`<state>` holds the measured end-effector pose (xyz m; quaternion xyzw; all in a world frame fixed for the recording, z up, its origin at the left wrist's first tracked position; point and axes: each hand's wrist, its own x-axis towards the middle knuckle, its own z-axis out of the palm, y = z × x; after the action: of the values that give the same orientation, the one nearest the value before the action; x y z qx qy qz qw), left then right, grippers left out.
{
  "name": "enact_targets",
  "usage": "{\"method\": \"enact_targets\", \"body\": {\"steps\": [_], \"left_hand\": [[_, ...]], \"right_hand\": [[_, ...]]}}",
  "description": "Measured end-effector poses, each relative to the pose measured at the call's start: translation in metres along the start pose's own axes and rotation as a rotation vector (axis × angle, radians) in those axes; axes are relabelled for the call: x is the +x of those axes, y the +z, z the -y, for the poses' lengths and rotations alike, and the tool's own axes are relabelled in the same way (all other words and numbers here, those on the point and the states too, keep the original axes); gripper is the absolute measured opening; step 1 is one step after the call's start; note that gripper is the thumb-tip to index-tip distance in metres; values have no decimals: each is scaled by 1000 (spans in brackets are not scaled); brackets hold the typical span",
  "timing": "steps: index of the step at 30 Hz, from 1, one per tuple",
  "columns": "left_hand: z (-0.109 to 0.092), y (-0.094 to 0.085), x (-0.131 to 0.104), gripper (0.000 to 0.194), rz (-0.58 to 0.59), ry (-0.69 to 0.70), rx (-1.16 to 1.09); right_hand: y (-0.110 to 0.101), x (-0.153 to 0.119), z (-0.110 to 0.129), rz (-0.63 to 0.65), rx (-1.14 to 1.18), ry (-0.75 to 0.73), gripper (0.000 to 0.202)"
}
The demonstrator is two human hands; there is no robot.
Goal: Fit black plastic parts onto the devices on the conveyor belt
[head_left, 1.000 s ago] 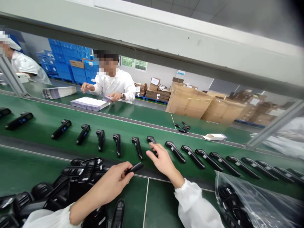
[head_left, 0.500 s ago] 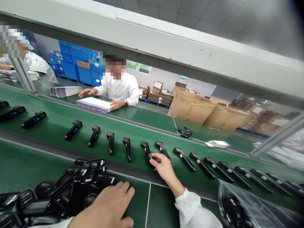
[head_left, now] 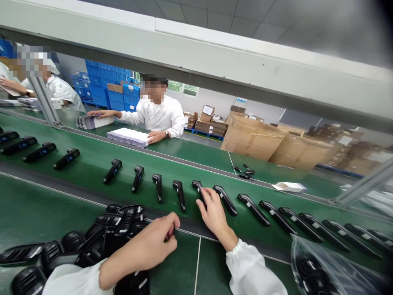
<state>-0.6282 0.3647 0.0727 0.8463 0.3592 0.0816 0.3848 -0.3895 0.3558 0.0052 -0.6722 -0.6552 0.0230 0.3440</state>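
My right hand point(head_left: 213, 213) lies over a black angled handheld device point(head_left: 197, 184) on the green belt. Its thumb and fingers are apart, and they cover the device's lower part. My left hand point(head_left: 147, 243) is curled above the near edge of the belt, beside a heap of black ribbed plastic parts point(head_left: 72, 241). Something dark shows between its thumb and fingers, too little of it to name. On the belt, more such devices lie in a row: a slim one point(head_left: 179, 196) left of my right hand, and one with a white label point(head_left: 225, 200) just right of it.
A clear plastic bag point(head_left: 322, 266) with black parts lies at the right front. A metal beam point(head_left: 196, 53) crosses overhead. Across the belt, a co-worker in white point(head_left: 162, 116) sits by white box stacks point(head_left: 127, 136). Several small black pieces point(head_left: 245, 172) and a white open box point(head_left: 289, 187) lie there.
My left hand has lifted off the heap and curled its fingers. My right hand has shifted from pinching the device's lower end to lying over it with fingers apart. The co-worker's arm reached left.
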Motion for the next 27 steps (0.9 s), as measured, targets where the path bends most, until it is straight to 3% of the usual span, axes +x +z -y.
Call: {"method": "enact_targets", "body": {"steps": [3,5,8,11,13,15,18,20,23,27], "left_hand": [[5,-11,10,30,7,-96,-424],[6,-13,12,38,48,-152,-635],[2,-11,11,49,75,-172,-756],[-3,-12,8,59,148,-145,-821],[-3,-18,4,61,192,-132,-682],[4,-28,1,55,126,-81,-318],[24,-41,-1,41,-51,-48,331],[37,-43,2,35,-39,-103,577],[48,-43,6,30,51,-119,672],[40,-42,7,21,16,-69,566]], "right_hand": [[-19,-6,32,248,401,-300,41],[-27,-10,53,383,523,-368,44],[-31,-14,73,423,554,-248,36],[-33,-15,77,466,597,-69,21],[-33,-13,69,527,608,-22,14],[-27,-9,56,509,601,62,10],[-11,-4,28,288,495,250,10],[2,-4,12,158,330,284,10],[20,-9,-1,102,115,239,23],[32,-12,-9,77,-81,207,43]]}}
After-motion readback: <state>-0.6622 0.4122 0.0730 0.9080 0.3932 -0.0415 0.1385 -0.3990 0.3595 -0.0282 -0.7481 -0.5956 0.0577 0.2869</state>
